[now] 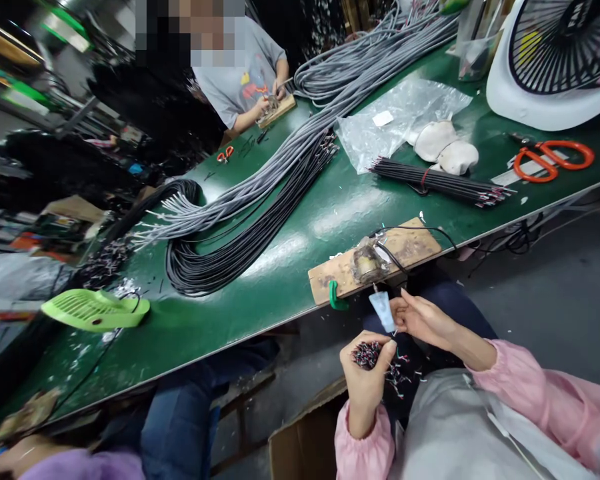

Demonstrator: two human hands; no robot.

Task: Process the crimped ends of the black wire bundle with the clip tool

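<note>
Below the table edge (260, 327), left hand (365, 380) grips wire ends (366, 353).

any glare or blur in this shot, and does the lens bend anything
Head view: overhead light glares in pale streaks on the green table; wide lens bows the table edge and tilts the scene; left margin smears with blur; a face at the top is pixelated; both hands, left and right, stay sharp.

On the table (290, 267), a wooden board (410, 250) sits at the near edge, cable bundles (260, 193) behind it, scissors (550, 160) and fan (555, 60) to its right.
</note>
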